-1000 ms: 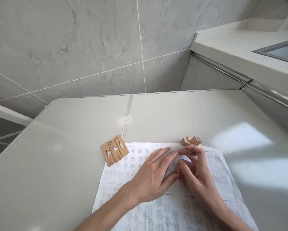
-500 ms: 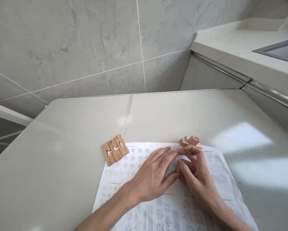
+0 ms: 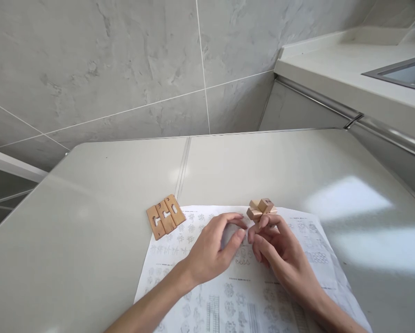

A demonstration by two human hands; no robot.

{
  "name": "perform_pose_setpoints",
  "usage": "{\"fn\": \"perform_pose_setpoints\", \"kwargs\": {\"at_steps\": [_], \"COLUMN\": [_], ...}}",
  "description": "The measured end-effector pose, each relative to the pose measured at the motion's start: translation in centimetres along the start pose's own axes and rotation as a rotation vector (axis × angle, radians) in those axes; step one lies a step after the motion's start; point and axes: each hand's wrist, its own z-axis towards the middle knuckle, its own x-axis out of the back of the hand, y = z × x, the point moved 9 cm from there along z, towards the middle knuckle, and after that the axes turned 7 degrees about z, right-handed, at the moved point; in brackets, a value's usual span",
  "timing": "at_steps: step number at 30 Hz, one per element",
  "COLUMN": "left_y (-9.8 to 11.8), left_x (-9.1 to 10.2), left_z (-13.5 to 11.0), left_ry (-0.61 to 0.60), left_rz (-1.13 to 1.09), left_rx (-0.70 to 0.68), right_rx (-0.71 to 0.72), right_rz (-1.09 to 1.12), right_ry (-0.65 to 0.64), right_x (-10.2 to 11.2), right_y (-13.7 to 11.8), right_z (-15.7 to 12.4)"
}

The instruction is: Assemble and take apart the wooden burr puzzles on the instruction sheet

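Note:
A small wooden interlocking burr puzzle [image 3: 262, 208], built of crossed pale blocks with a number marked on one end, is by the far edge of a printed paper sheet [image 3: 224, 282]. My right hand [image 3: 273, 240] is closed at its near side, the curled fingers against it and covering its lower part. My left hand [image 3: 216, 245] curves over the sheet just to the left, thumb and fingers apart with nothing between them. Three flat wooden plates [image 3: 165, 216], numbered and cut with slots of different shapes, lie side by side at the sheet's far left corner.
The sheet carries rows of small printed diagrams and lies on a pale glossy table [image 3: 99, 231]. Beyond the table's far edge is a grey tiled wall [image 3: 141, 60]. A white counter [image 3: 325, 64] with a metal-framed inset is at the right.
My left hand has drawn back to the left, away from my right fingers, and opened. The burr puzzle has shifted left and turned slightly, with my right fingers still at it.

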Motion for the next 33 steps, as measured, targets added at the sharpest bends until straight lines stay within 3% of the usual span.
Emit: {"fn": "perform_pose_setpoints", "kwargs": {"at_steps": [8, 16, 26, 33], "left_y": [-0.6, 1.1, -0.6, 0.0], "left_x": [0.6, -0.8, 0.0, 0.3], "left_z": [-0.1, 0.0, 0.2, 0.2], "left_ry": [0.064, -0.224, -0.08, -0.078], "left_rz": [-0.199, -0.452, -0.482, -0.5], "left_rx": [0.021, -0.076, 0.085, 0.001], "right_rx": [-0.11, -0.21, -0.261, -0.326], "right_rz": [0.226, 0.502, 0.172, 0.1], "right_ry": [-0.242, -0.464, -0.183, -0.361], "right_x": [-1.7, -3.4, -1.9, -2.6], "right_y": [0.2, 0.5, 0.4, 0.2], "right_z": [-1.0, -2.2, -1.0, -0.8]}}
